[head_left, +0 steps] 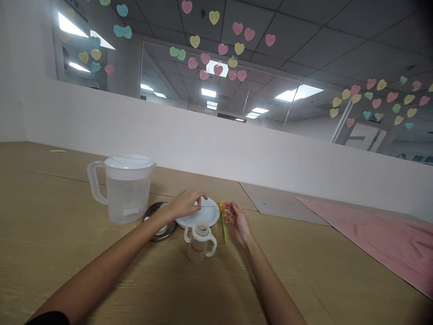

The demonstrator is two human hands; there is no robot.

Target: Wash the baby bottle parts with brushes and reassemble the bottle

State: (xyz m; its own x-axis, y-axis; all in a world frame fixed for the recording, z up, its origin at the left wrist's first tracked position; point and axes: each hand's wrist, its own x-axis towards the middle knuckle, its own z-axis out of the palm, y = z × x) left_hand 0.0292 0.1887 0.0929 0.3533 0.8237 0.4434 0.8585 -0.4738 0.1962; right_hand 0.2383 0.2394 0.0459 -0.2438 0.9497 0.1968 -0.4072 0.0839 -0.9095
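Note:
My left hand [186,203] is curled over the far side of a round white plate [199,215], its fingertips near the plate's rim. A thin dark line runs across the plate from those fingertips toward my right hand [238,221]. That hand seems to pinch the yellow top of a slender yellow-green stick [223,228], which hangs down beside the plate. In front of the plate stands a clear baby bottle [199,243] with two handles and red lettering, its top uncapped. Neither hand touches it.
A lidded plastic pitcher [126,189] holding water stands left of a round metal dish [158,221] with something white in it. A pink sheet [372,239] lies on the wooden table [84,271] at right, and a low white wall [203,140] runs behind.

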